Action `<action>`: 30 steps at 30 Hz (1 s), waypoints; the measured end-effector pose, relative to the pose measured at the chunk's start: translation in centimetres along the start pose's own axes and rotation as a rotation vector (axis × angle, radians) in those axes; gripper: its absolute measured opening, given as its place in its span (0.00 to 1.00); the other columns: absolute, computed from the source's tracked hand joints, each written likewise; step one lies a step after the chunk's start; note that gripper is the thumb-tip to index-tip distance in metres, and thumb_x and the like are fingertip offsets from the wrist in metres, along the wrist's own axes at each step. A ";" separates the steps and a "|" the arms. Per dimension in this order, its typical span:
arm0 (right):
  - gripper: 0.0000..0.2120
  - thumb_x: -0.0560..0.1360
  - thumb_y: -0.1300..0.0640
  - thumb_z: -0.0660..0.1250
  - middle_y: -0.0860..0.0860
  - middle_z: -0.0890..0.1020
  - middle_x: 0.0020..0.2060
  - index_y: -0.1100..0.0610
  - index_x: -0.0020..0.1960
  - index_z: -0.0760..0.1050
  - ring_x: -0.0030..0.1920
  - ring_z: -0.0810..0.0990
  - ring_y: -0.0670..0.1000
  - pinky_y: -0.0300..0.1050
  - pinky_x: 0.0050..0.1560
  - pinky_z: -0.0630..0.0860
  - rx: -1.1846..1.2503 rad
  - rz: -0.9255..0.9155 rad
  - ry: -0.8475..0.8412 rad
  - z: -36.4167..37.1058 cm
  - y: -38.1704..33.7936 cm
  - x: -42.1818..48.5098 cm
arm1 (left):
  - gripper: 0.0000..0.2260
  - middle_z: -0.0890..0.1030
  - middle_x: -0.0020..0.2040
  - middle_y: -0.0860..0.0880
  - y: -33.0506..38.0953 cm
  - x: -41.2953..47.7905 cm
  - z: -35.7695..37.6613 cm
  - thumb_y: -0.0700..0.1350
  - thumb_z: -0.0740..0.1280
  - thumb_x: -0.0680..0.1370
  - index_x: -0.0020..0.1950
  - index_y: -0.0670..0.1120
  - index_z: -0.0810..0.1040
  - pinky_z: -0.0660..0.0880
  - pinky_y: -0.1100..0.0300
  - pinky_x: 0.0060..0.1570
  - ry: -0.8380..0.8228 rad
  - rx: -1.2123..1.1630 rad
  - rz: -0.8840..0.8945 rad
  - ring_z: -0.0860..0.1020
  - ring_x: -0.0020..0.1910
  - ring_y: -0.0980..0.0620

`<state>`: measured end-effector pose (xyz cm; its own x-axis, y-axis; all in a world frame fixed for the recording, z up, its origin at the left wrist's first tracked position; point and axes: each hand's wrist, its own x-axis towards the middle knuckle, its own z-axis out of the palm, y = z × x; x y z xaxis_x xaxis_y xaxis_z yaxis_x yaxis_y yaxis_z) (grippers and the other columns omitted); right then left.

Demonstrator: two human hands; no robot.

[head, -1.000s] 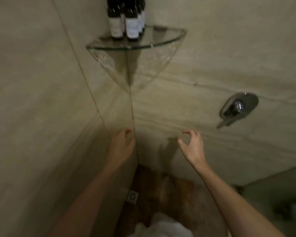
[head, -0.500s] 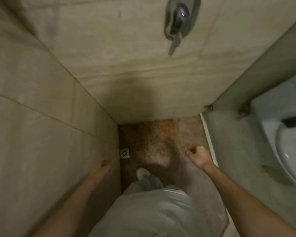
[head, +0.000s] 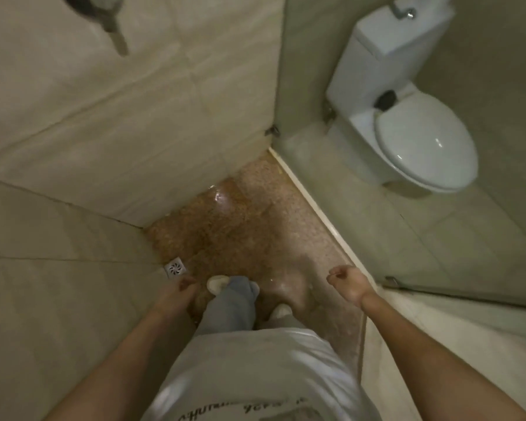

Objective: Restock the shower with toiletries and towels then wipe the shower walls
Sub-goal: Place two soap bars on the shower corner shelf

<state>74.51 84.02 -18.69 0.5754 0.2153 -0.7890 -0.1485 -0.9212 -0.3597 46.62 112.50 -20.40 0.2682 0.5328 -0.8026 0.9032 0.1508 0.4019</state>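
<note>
Left shower wall (head: 43, 268): beige tile filling the left edge, meeting the back wall in a corner.
Back shower wall (head: 140, 126): beige tile running from upper left to the glass screen, blurred by motion.
Mixer handle (head: 111, 22): metal, mounted on the back wall at the top left; only its lower part shows.
Floor drain (head: 175, 268): small square grate in the floor, tight against the left wall.
Left hand (head: 181, 291): hangs low just beside the left wall and near the drain; fingers loosely bent, holding nothing.
Shower floor (head: 240, 223): brown speckled surface with a wet glint near the back wall.
Legs and feet: grey trousers (head: 231, 308) and pale shoes (head: 216, 284) stand on the floor between the two hands.
Right hand (head: 346, 284): hangs near the pale sill (head: 313, 205); fingers curled into a fist, gripping nothing.
Glass screen (head: 362, 232): rises from the sill, closing the shower on the right.
Toilet (head: 422, 141): white, lid down, beyond the glass.
</note>
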 end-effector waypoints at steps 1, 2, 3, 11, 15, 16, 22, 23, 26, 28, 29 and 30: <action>0.06 0.77 0.58 0.69 0.53 0.82 0.46 0.59 0.52 0.81 0.51 0.81 0.55 0.43 0.49 0.75 0.030 -0.004 0.022 -0.2 1.7 -0.5 | 0.04 0.82 0.47 0.42 1.1 -0.2 1.2 0.43 0.68 0.80 0.54 0.44 0.80 0.78 0.52 0.49 -0.024 0.026 0.018 0.79 0.45 0.47; 0.07 0.76 0.56 0.70 0.52 0.82 0.46 0.57 0.52 0.81 0.52 0.82 0.54 0.44 0.52 0.76 0.055 -0.006 0.038 -0.4 3.3 -1.5 | 0.02 0.83 0.49 0.40 2.7 -1.0 2.5 0.43 0.68 0.80 0.50 0.46 0.80 0.80 0.52 0.48 -0.030 -0.007 0.035 0.80 0.44 0.47; 0.09 0.76 0.54 0.70 0.51 0.81 0.48 0.55 0.55 0.81 0.53 0.81 0.53 0.43 0.53 0.74 0.081 0.002 0.048 -0.4 5.1 -2.5 | 0.04 0.83 0.48 0.39 4.4 -1.8 3.9 0.41 0.68 0.81 0.47 0.46 0.79 0.80 0.55 0.42 -0.039 -0.043 0.057 0.79 0.40 0.48; 0.13 0.79 0.54 0.67 0.57 0.83 0.57 0.58 0.60 0.81 0.58 0.81 0.57 0.46 0.58 0.75 0.418 0.337 0.166 3.4 20.3 -10.4 | 0.09 0.82 0.31 0.53 13.3 -6.4 15.0 0.40 0.66 0.81 0.42 0.49 0.80 0.75 0.59 0.38 -0.389 0.241 0.274 0.79 0.37 0.51; 0.05 0.75 0.52 0.69 0.55 0.84 0.46 0.52 0.44 0.81 0.53 0.83 0.60 0.49 0.54 0.77 0.675 0.575 0.242 7.4 24.7 -14.4 | 0.07 0.80 0.37 0.48 16.3 -6.0 18.8 0.41 0.65 0.82 0.45 0.45 0.80 0.72 0.62 0.36 -0.506 0.511 0.371 0.77 0.39 0.50; 0.06 0.72 0.49 0.69 0.56 0.84 0.45 0.50 0.39 0.79 0.51 0.83 0.61 0.50 0.53 0.79 0.737 0.622 0.269 8.7 25.6 -15.0 | 0.08 0.79 0.37 0.47 16.8 -5.3 19.7 0.40 0.65 0.82 0.44 0.44 0.80 0.71 0.61 0.36 -0.529 0.579 0.392 0.76 0.38 0.49; 0.05 0.73 0.49 0.67 0.57 0.86 0.49 0.48 0.40 0.79 0.51 0.83 0.61 0.51 0.53 0.80 1.035 0.802 0.376 15.0 25.5 -17.3 | 0.07 0.83 0.40 0.47 19.0 -1.6 23.7 0.39 0.64 0.82 0.54 0.41 0.81 0.76 0.57 0.43 -0.581 0.878 0.419 0.79 0.39 0.50; 0.08 0.73 0.48 0.66 0.57 0.86 0.49 0.50 0.45 0.82 0.51 0.83 0.60 0.49 0.50 0.80 1.075 0.797 0.384 15.1 24.8 -17.6 | 0.07 0.83 0.40 0.46 19.3 -1.1 24.4 0.39 0.64 0.82 0.55 0.40 0.81 0.76 0.56 0.44 -0.591 0.913 0.431 0.79 0.39 0.49; 0.15 0.79 0.53 0.67 0.54 0.82 0.58 0.57 0.63 0.80 0.60 0.80 0.55 0.36 0.50 0.70 1.193 0.776 0.438 14.1 23.5 -18.4 | 0.06 0.82 0.40 0.43 20.4 -1.4 26.5 0.37 0.64 0.82 0.54 0.41 0.80 0.76 0.56 0.41 -0.618 1.062 0.489 0.78 0.38 0.48; 0.16 0.81 0.54 0.66 0.55 0.80 0.61 0.59 0.66 0.77 0.62 0.78 0.55 0.37 0.51 0.68 1.261 0.772 0.529 13.0 23.9 -18.9 | 0.05 0.82 0.41 0.42 21.0 -2.1 28.0 0.38 0.64 0.82 0.53 0.43 0.79 0.75 0.57 0.39 -0.645 1.164 0.538 0.79 0.38 0.47; 0.16 0.81 0.54 0.66 0.55 0.80 0.61 0.59 0.66 0.77 0.62 0.79 0.55 0.38 0.51 0.69 1.275 0.766 0.592 12.3 24.1 -19.2 | 0.05 0.82 0.41 0.42 21.3 -2.3 28.8 0.37 0.64 0.82 0.52 0.44 0.79 0.75 0.58 0.39 -0.658 1.211 0.562 0.79 0.38 0.48; 0.16 0.80 0.54 0.66 0.55 0.81 0.61 0.60 0.66 0.77 0.61 0.79 0.55 0.39 0.51 0.70 1.282 0.766 0.649 11.9 24.8 -19.5 | 0.04 0.82 0.41 0.43 21.5 -2.6 29.6 0.37 0.64 0.81 0.52 0.44 0.78 0.75 0.58 0.40 -0.667 1.252 0.586 0.79 0.38 0.48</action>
<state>49.99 60.86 -18.14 0.2299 -0.6116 -0.7570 -0.8874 0.1877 -0.4211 75.29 89.71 -22.73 0.4639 -0.2444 -0.8515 0.2226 -0.8982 0.3790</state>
